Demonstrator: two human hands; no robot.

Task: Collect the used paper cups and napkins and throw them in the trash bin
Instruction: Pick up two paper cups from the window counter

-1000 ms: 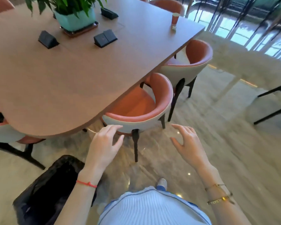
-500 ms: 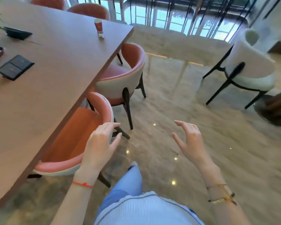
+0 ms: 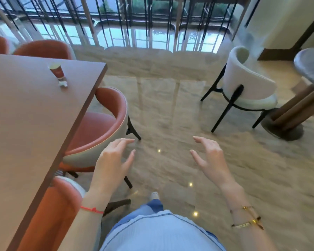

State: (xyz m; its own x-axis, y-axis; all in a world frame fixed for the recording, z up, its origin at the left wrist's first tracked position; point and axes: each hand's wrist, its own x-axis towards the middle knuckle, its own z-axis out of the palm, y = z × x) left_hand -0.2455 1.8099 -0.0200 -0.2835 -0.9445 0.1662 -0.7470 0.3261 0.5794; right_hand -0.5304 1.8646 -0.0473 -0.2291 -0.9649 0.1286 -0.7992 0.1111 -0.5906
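Both hands, left hand point(image 3: 112, 160) and right hand point(image 3: 209, 158), hang loosely spread and empty above the floor. The paper cup point(image 3: 57, 70) and crumpled napkin point(image 3: 63, 83) sit well ahead near the table point(image 3: 25, 124) corner; a hasty reach could tip the cup.

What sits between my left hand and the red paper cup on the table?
In the head view, an orange chair and bare tabletop separate the left hand from the red paper cup.

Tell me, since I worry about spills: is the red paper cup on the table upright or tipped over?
Upright. The red paper cup stands on its base on the table, open rim up, a small crumpled white napkin beside it.
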